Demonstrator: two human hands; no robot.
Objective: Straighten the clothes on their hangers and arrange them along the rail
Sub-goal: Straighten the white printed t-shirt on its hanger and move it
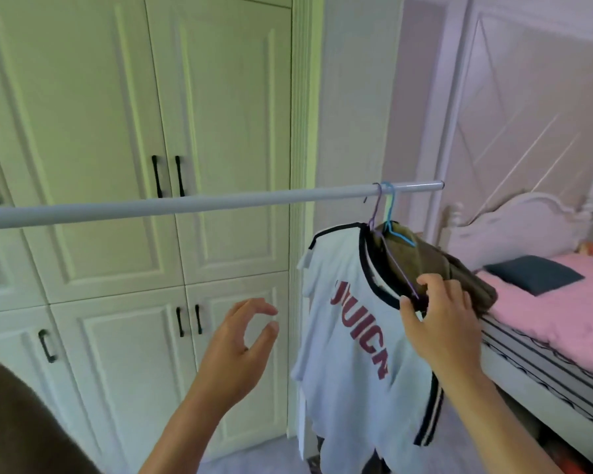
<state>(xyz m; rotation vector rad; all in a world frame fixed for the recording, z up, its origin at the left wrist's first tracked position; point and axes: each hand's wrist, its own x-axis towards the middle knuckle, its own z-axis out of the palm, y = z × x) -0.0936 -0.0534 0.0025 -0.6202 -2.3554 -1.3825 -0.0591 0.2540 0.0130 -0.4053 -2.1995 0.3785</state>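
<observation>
A grey rail (pixel 192 205) runs across the view, with two hangers bunched near its right end. A white T-shirt (pixel 350 336) with red letters and black trim hangs on a purple wire hanger (pixel 377 213). Behind it an olive-brown garment (pixel 439 265) hangs on a blue hanger (pixel 391 220). My right hand (pixel 439 319) pinches the near end of the purple hanger together with the shirt's black collar. My left hand (pixel 240 347) hovers left of the shirt, fingers loosely curved, holding nothing and touching nothing.
Pale green wardrobe doors (pixel 117 165) with black handles stand behind the rail. A white bed (pixel 541 367) with pink bedding and a dark blue pillow (pixel 534 273) lies to the right, close to the clothes. Most of the rail's left length carries no hangers.
</observation>
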